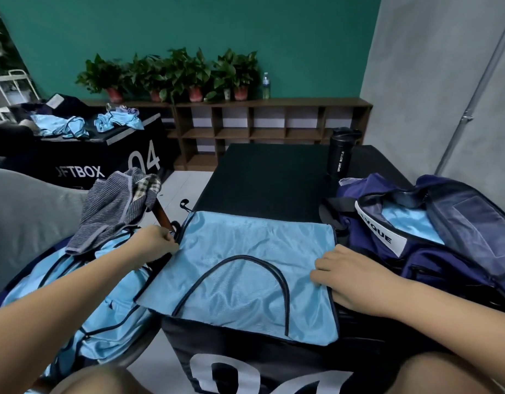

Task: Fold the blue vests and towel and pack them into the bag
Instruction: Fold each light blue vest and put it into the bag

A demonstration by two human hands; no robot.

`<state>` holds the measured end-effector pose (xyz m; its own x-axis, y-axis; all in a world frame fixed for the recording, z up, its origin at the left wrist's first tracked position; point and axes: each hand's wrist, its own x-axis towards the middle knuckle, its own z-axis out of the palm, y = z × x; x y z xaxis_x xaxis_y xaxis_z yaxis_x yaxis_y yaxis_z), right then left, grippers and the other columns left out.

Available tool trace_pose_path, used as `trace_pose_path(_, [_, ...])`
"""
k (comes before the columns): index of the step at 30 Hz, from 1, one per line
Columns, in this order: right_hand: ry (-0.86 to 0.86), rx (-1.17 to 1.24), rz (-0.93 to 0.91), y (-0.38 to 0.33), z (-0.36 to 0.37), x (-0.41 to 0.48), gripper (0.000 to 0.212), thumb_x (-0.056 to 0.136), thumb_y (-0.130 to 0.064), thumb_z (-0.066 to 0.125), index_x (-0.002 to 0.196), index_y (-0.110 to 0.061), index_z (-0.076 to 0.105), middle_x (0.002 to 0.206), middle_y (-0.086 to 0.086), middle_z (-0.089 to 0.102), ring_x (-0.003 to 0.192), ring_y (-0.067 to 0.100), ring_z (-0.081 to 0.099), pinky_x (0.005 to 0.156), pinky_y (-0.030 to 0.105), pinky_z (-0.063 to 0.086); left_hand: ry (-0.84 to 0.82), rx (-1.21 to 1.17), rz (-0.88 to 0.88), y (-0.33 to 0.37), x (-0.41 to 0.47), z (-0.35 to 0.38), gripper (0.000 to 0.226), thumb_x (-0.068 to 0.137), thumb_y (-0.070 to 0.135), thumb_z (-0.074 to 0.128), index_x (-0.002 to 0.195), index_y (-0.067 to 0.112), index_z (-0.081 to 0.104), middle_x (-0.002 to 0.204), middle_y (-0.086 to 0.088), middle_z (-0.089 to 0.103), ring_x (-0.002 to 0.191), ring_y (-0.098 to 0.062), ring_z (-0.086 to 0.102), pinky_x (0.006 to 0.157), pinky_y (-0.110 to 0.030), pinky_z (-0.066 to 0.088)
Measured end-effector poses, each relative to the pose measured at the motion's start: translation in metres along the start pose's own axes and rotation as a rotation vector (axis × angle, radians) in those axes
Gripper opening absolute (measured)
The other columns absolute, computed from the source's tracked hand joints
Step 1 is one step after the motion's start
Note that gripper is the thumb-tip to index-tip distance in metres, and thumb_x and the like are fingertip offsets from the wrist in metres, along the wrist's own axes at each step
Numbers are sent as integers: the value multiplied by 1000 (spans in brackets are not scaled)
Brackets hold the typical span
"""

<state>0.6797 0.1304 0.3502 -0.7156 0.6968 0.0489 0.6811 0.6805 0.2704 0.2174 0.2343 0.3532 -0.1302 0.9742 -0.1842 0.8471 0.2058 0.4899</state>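
We see a blue vest (254, 265) spread flat on the black box (262, 362), between our two hands. Our left hand (154, 243) has its fingers curled and pinches the vest's dark-trimmed edge just at its fingertips. Our right hand (351, 277) lies knuckles up on the opposite edge, fingers bent over the cloth and thumb hidden, so we cannot tell whether it grips or only presses. Just beyond the right hand's outer side the navy bag (444, 251) sits open, with light blue cloth (410, 223) showing inside. Outside the left hand lies a heap of vests (103, 308), and the grey striped towel (114, 211) is draped just above that hand. Ahead of the right hand, well apart, a black bottle (341, 155) stands upright.
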Motion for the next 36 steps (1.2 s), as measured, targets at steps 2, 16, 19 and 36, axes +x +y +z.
trace_pose_path(2, [-21,29,5,-8,-1,3,19,83,-29,49,101,-32,53,89,-10,50,85,19,53,81,34,47,50,67,35,16,15,2,18,90,24,77,82,9,70,79,-7,71,70,-23,63,59,-29,46])
trace_pose_path(16, [77,324,10,-80,-4,51,14,81,-34,47,91,-25,46,84,-5,52,76,22,55,72,34,48,168,310,212,138,133,57,11,96,21,54,103,13,51,98,-10,62,89,-33,58,75,-42,49])
trace_pose_path(19, [123,376,11,-94,-3,68,12,80,-28,51,90,-23,46,84,-2,51,73,24,56,69,35,53,204,294,242,163,148,71,12,97,21,55,107,15,53,102,-6,58,99,-34,55,90,-48,45])
trace_pose_path(36, [-15,383,123,-37,-21,6,50,94,-73,45,128,-38,55,116,-19,48,114,7,44,107,30,33,255,80,626,128,40,87,17,93,24,66,108,31,64,100,12,62,100,-19,58,92,-49,52])
